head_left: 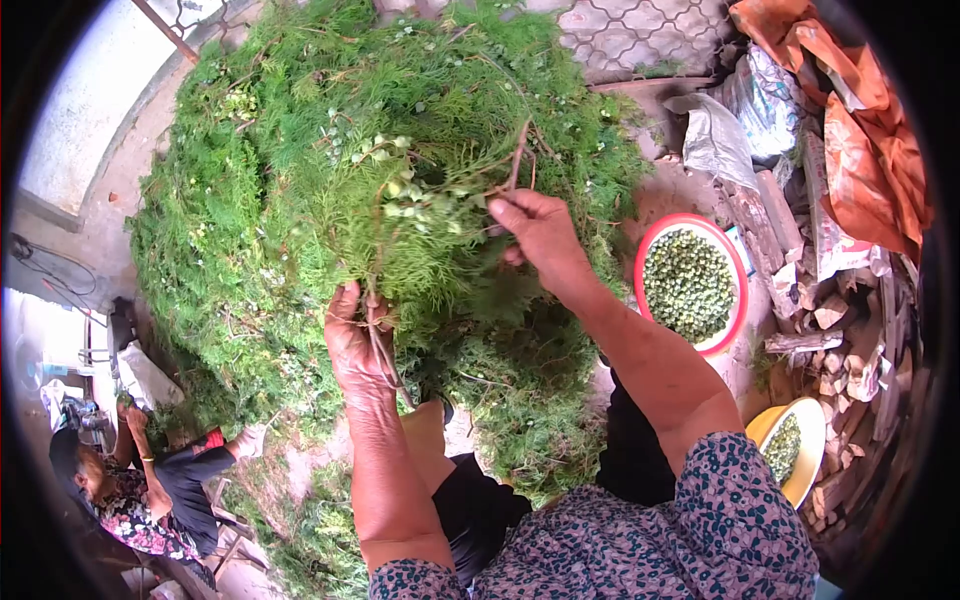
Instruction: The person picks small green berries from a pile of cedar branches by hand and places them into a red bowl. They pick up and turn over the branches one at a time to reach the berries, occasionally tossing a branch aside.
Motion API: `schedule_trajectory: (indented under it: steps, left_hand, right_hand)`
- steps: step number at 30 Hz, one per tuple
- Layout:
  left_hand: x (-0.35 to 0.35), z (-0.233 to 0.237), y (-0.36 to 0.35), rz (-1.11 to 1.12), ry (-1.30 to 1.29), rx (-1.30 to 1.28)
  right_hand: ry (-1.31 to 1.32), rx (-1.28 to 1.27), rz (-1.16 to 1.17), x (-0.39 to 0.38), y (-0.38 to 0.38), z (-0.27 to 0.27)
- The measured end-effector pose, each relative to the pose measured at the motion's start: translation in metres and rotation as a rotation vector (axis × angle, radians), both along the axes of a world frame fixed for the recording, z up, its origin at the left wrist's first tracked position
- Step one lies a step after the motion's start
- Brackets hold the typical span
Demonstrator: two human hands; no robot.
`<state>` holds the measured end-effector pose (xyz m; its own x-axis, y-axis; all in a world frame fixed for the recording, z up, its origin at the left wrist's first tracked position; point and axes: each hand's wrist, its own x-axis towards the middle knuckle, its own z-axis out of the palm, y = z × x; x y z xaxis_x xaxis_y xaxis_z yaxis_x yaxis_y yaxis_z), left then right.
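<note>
My left hand [354, 338] is closed round the woody stems of a leafy evergreen branch [420, 270], held up over the pile. Pale green seed cones [410, 190] cluster among its feathery sprays. My right hand [541, 236] is closed, thumb against fingers, on a brown twig [519, 155] at the branch's right side; its fingertips are partly hidden. Below and beyond both hands spreads a large heap of cut evergreen branches [250, 190]. To the right of my right forearm stands a red-rimmed basin [641, 262] holding many green cones.
A yellow basin [815, 440] with more cones stands at lower right, near stacked firewood [850, 370]. Orange sheeting [870, 150] and a white sack [715, 135] lie at upper right. Another person [130, 490] sits at lower left, one hand raised near some greenery.
</note>
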<state>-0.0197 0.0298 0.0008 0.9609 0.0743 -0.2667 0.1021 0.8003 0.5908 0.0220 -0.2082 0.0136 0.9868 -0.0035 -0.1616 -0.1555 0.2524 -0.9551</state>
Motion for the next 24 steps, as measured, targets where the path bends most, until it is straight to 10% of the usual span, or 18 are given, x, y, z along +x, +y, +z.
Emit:
schedule_trajectory:
  steps: [10, 18, 24]
  left_hand:
    - [-0.008, 0.024, -0.013, 0.261, -0.003, 1.052]
    - [-0.008, 0.017, 0.035, 0.353, -0.057, 0.371]
    - [-0.003, -0.005, 0.035, -0.031, -0.174, -0.254]
  right_hand:
    - [-0.433, -0.413, -0.401, 0.012, -0.027, 0.001]
    - [-0.256, -0.562, -0.389, 0.025, -0.075, -0.008]
    - [-0.294, -0.691, -0.189, 0.000, -0.035, -0.006]
